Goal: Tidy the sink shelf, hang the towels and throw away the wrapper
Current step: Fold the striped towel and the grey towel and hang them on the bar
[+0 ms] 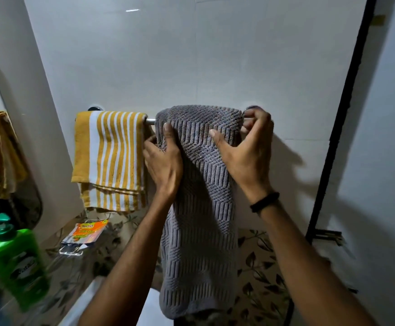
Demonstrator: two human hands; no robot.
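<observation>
Over the right half of the towel rail (150, 121) hangs the grey towel (198, 208), draped across the bar with its front fall dropping well below the neighbouring towel's hem. The left hand (164, 161) pinches its left edge, thumb on the front and fingers curled round behind; the right hand (247, 151) does likewise at the right edge, thumb pressed to the weave, fingers hooked by the end of the rail. Just to the left on the same bar the yellow striped towel (108, 158) is already hung, a short bare stretch of metal between the two. Lower left the wrapper (83, 234) lies not yet thrown away, near a green bottle (15, 262). Judging by that long front fall, the grey towel may be unevenly weighted: released so, it could slide off forwards, and a leftward tug could crowd the striped one
</observation>
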